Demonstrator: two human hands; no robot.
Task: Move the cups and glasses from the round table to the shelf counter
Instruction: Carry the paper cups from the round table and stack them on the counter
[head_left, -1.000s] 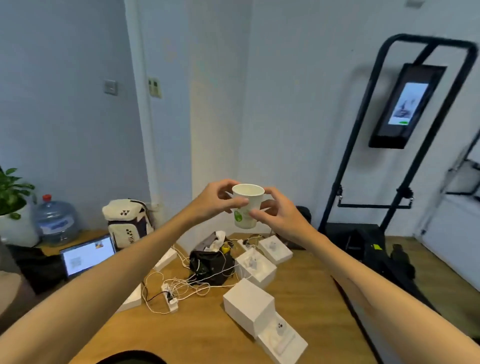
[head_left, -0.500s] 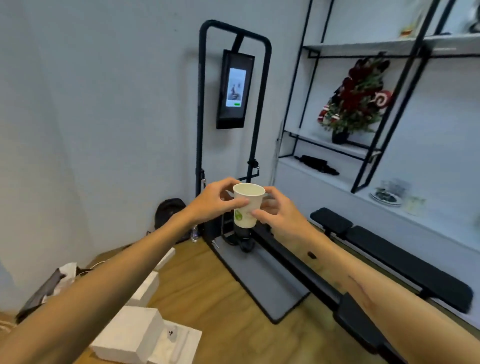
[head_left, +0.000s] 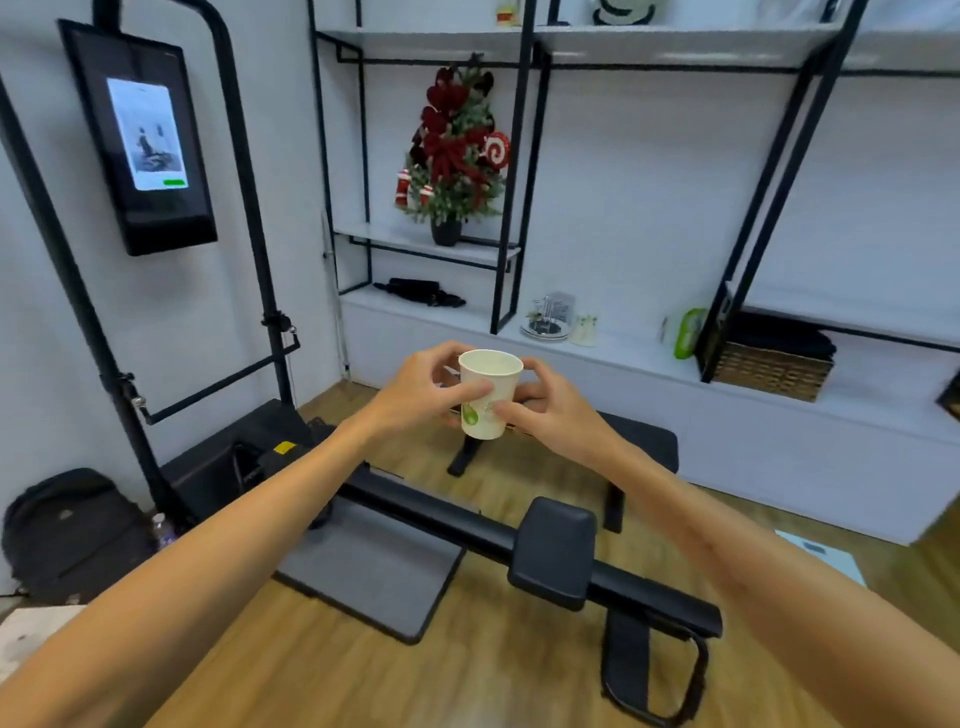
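While both arms are stretched out in front of me, the paper cup (head_left: 489, 393) sits up in the air between my 2 hands, upright, white with a small green mark low on its side. My left hand (head_left: 421, 387) has its fingers curled round the cup's left side, thumb lying across the front just under the rim. My right hand (head_left: 553, 402) does the same from the other side, thumb tip pressed on the front near the green mark and the other fingers wrapped behind. So it's a 2-handed grip, fingers bent and close together, not spread.

The cup is well apart from the white shelf counter (head_left: 639, 358), which runs along the far wall behind it. On that counter I can see a round glass tray (head_left: 545, 328) with something clear on it, too blurry to tell what, and a small pale cup (head_left: 584, 331) just beside it. Further right there's a green packet (head_left: 688, 332) and a wicker basket (head_left: 774, 369) with dark cloth on top. A little Christmas tree (head_left: 454, 150) stands 1 shelf up. Down below the cup is a black workout bench (head_left: 644, 441) on the wood floor (head_left: 363, 670), and a screen (head_left: 145, 135) hangs on a black frame at left.
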